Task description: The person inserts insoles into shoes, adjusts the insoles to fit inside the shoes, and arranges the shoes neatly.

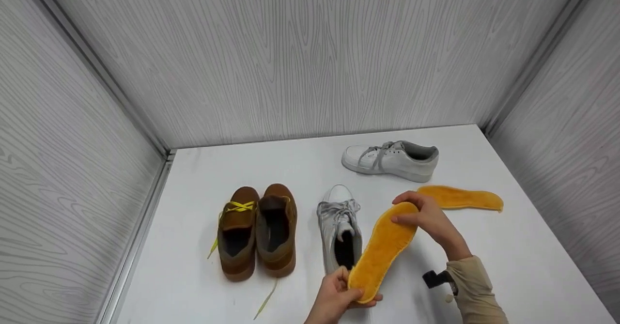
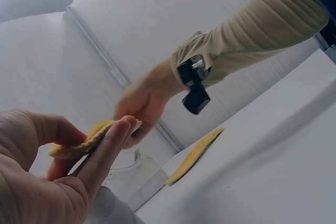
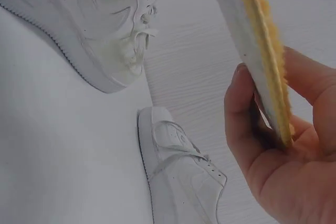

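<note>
A fuzzy orange-yellow insole (image 1: pixel 382 251) is held up off the table between both hands. My left hand (image 1: pixel 336 292) pinches its lower end between thumb and fingers. At the upper end my right hand (image 1: pixel 428 217) grips it, thumb on the fuzzy face. In the right wrist view the insole (image 3: pixel 257 40) is seen edge-on, its underside pale. Just left of it a white sneaker (image 1: pixel 339 227) with grey laces stands toe away, its heel partly hidden by my left hand. A second insole (image 1: pixel 460 198) lies on the table beyond my right hand.
Another white sneaker (image 1: pixel 390 159) stands at the back, toe to the left. On the left, two brown shoes (image 1: pixel 237 227) stand side by side, with yellow laces trailing onto the white table (image 1: pixel 193 188). Grey wood-patterned panels (image 1: pixel 310 57) enclose the back and sides.
</note>
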### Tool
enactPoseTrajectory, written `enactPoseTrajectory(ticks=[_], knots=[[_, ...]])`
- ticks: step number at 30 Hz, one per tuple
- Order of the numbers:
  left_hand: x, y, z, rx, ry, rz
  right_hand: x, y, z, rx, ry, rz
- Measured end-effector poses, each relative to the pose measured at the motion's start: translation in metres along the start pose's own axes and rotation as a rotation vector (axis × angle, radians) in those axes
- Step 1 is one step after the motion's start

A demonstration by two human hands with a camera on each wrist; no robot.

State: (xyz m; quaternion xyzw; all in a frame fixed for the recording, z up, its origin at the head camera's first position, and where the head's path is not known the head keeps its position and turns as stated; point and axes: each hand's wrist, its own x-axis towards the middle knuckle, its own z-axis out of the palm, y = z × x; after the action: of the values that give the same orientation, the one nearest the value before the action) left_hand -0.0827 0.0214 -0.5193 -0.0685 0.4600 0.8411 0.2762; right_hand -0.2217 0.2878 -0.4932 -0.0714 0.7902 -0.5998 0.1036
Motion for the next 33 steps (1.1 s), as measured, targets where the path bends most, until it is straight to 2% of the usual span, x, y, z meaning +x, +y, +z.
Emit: enactPoseTrajectory(ticks=[6, 9, 13, 18, 24, 33], knots=[[-0.001, -0.016, 0.009, 0.06, -0.042, -0.057, 0.007, -0.013, 0.033, -0.019, 0.142, -0.011], [0.0, -0.023, 0.011, 0.065, -0.06, -0.044, 0.008, -0.019, 0.051, -0.109, 0.211, 0.003], [0.003, -0.028, 0.011, 0.064, -0.071, -0.007, 0.003, -0.028, 0.072, -0.284, 0.281, 0.011], [0.005, -0.031, 0.01, 0.062, -0.111, 0.035, -0.013, -0.034, 0.095, -0.446, 0.328, 0.006], [0.006, -0.033, 0.006, 0.113, -0.158, 0.075, -0.034, -0.029, 0.111, -0.586, 0.357, 0.028], [0.008, -0.03, 0.005, 0.203, -0.151, 0.071, -0.038, -0.023, 0.118, -0.702, 0.38, -0.034]])
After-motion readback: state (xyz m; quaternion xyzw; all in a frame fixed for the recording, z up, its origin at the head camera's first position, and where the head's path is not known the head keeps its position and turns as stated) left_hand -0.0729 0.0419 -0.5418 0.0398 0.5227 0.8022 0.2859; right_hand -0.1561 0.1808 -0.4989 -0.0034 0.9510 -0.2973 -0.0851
